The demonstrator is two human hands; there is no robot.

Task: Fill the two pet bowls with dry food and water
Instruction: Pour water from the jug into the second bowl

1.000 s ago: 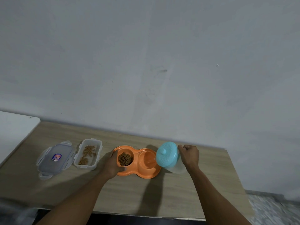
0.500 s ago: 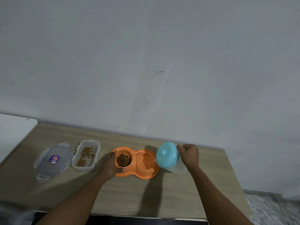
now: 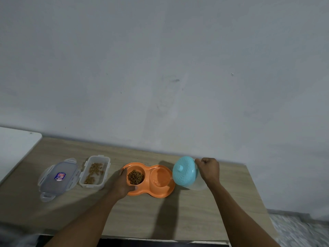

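An orange double pet bowl [image 3: 165,192] sits on the wooden table [image 3: 160,216]. Its left cup holds brown dry food [image 3: 135,177]; its right cup [image 3: 161,177] looks wet, with water at the bottom. My left hand [image 3: 122,186] grips the dish's left rim. My right hand [image 3: 209,170] grips a clear jug with a teal lid [image 3: 185,171], tipped on its side with the lid toward the right cup.
An open clear food box [image 3: 95,172] with some kibble lies left of the dish. Its lid [image 3: 57,178] lies further left. A white surface [image 3: 16,148] adjoins the table's left end. The wall stands close behind; the floor shows at right.
Both hands and the tipped jug stay in place over the dish; only the camera view has shifted slightly.
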